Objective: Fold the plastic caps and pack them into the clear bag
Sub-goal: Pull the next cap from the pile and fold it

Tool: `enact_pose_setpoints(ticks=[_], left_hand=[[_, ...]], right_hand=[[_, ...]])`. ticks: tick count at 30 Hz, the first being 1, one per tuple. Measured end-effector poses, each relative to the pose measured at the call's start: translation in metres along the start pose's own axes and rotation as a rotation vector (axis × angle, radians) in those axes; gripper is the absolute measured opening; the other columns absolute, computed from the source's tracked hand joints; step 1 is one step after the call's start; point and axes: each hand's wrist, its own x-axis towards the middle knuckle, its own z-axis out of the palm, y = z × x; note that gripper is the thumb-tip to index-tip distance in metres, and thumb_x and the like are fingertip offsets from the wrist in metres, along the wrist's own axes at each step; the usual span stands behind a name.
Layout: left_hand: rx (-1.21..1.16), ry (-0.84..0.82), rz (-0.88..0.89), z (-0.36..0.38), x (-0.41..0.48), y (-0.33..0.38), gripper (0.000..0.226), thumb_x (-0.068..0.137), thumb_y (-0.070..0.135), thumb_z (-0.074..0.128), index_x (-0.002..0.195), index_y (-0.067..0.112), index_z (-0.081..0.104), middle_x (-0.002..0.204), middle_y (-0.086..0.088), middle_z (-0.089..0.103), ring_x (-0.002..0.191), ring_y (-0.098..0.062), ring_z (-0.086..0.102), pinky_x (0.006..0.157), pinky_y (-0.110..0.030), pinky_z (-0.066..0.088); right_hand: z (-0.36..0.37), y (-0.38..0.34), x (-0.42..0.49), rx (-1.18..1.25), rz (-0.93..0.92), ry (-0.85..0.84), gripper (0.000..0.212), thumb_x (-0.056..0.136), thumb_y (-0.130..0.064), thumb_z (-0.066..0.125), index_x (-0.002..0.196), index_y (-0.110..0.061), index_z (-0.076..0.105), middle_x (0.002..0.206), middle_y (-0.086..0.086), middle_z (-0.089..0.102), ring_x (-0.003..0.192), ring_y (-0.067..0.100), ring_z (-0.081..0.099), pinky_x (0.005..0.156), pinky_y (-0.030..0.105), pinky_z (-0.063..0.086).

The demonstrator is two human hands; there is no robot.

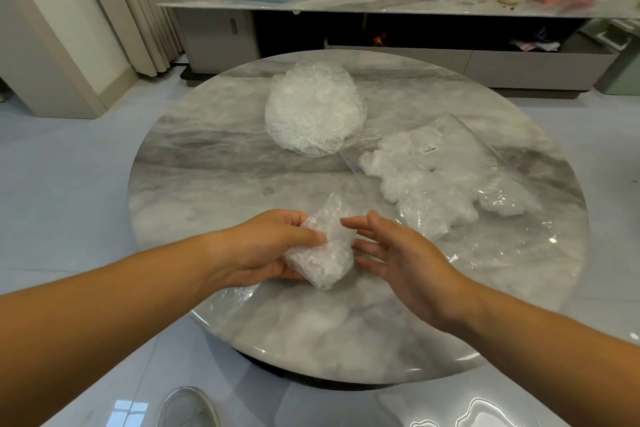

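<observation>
Head view, looking down: the left hand (273,246) grips a crumpled plastic cap (323,255) above the near part of a round marble table (207,166), thumb on top and fingers curled beneath. The right hand (398,253) is spread, fingers straight, just beside the cap; it may be brushing it. Farther back lies a round pile of caps (315,111). To its right, a clear bag (446,177) lies flat with bunched caps inside.

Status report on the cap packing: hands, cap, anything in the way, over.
Left hand grips crumpled clear plastic cap. Right hand, fingers straight, beside it. Flat clear bag, part filled, lies to the right; nothing between.
</observation>
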Motion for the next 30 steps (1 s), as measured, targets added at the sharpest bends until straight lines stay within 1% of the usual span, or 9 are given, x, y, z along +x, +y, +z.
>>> enact_pose_setpoints(ticks=[6, 9, 11, 13, 15, 19, 23, 27, 30], left_hand=[[-0.007, -0.137, -0.126, 0.005, -0.007, -0.006, 0.028, 0.100, 0.004, 0.053, 0.128, 0.001, 0.057, 0.116, -0.022, 0.071, 0.105, -0.035, 0.071, 0.084, -0.049, 0.061], [-0.065, -0.161, -0.218, 0.004, -0.007, -0.006, 0.033, 0.101, 0.005, 0.052, 0.133, -0.001, 0.053, 0.119, -0.027, 0.068, 0.106, -0.043, 0.069, 0.081, -0.049, 0.061], [-0.112, -0.147, -0.265, 0.003, -0.006, -0.006, 0.032, 0.101, 0.006, 0.052, 0.131, -0.003, 0.053, 0.117, -0.028, 0.068, 0.103, -0.042, 0.070, 0.078, -0.046, 0.062], [-0.156, -0.137, -0.312, 0.002, -0.005, -0.004, 0.029, 0.101, 0.005, 0.049, 0.127, -0.005, 0.055, 0.115, -0.029, 0.069, 0.100, -0.040, 0.071, 0.076, -0.042, 0.063], [-0.232, -0.129, -0.349, -0.001, -0.003, -0.003, 0.031, 0.101, 0.005, 0.045, 0.127, -0.008, 0.054, 0.116, -0.032, 0.067, 0.099, -0.042, 0.071, 0.076, -0.043, 0.063], [-0.330, -0.186, -0.305, -0.008, -0.002, 0.000, 0.049, 0.094, 0.015, 0.036, 0.132, -0.009, 0.052, 0.127, -0.033, 0.061, 0.115, -0.045, 0.063, 0.095, -0.051, 0.053], [-0.238, -0.229, -0.256, -0.006, -0.004, -0.001, 0.055, 0.100, 0.038, 0.051, 0.133, -0.005, 0.056, 0.132, -0.029, 0.061, 0.124, -0.041, 0.060, 0.099, -0.046, 0.052], [-0.132, -0.131, -0.194, 0.002, -0.004, -0.007, 0.038, 0.096, 0.013, 0.064, 0.128, -0.006, 0.059, 0.122, -0.025, 0.067, 0.112, -0.036, 0.068, 0.090, -0.040, 0.059], [-0.146, -0.065, -0.138, 0.003, -0.001, -0.010, 0.030, 0.096, -0.004, 0.056, 0.126, -0.007, 0.059, 0.115, -0.026, 0.070, 0.105, -0.035, 0.071, 0.082, -0.039, 0.062]], right_hand=[[0.000, -0.005, 0.003, 0.092, 0.025, 0.015, 0.055, 0.088, -0.051, 0.055, 0.111, -0.005, 0.075, 0.118, 0.010, 0.074, 0.115, 0.026, 0.067, 0.107, 0.047, 0.048], [-0.001, 0.001, 0.001, -0.181, -0.156, 0.049, 0.047, 0.091, -0.054, 0.060, 0.111, -0.015, 0.076, 0.119, -0.008, 0.070, 0.116, 0.011, 0.065, 0.108, 0.040, 0.048], [-0.003, 0.005, -0.006, -0.515, -0.326, -0.023, 0.059, 0.089, -0.062, 0.046, 0.125, -0.021, 0.069, 0.127, -0.025, 0.058, 0.126, -0.001, 0.053, 0.108, 0.022, 0.041], [-0.005, 0.011, -0.012, -0.833, -0.456, -0.126, 0.063, 0.094, -0.061, 0.040, 0.139, -0.021, 0.059, 0.139, -0.027, 0.046, 0.135, -0.004, 0.043, 0.110, 0.016, 0.034], [-0.007, 0.015, -0.016, -1.009, -0.550, -0.192, 0.063, 0.099, -0.061, 0.038, 0.144, -0.020, 0.055, 0.147, -0.016, 0.045, 0.140, 0.001, 0.040, 0.114, 0.023, 0.035], [-0.011, 0.021, -0.016, -1.108, -0.663, -0.238, 0.061, 0.102, -0.059, 0.036, 0.143, -0.018, 0.054, 0.144, -0.003, 0.053, 0.141, 0.011, 0.043, 0.112, 0.042, 0.041], [-0.013, 0.019, -0.017, -1.153, -0.598, -0.282, 0.066, 0.099, -0.058, 0.043, 0.156, -0.027, 0.031, 0.151, -0.007, 0.045, 0.141, 0.006, 0.037, 0.113, 0.039, 0.038], [-0.012, 0.020, -0.018, -1.212, -0.565, -0.317, 0.074, 0.098, -0.061, 0.040, 0.159, -0.036, 0.007, 0.156, -0.011, 0.036, 0.141, 0.002, 0.034, 0.116, 0.029, 0.031], [-0.013, 0.020, -0.019, -1.104, -0.495, -0.261, 0.069, 0.096, -0.062, 0.041, 0.156, -0.039, 0.017, 0.155, -0.014, 0.039, 0.141, 0.000, 0.035, 0.115, 0.026, 0.032]])
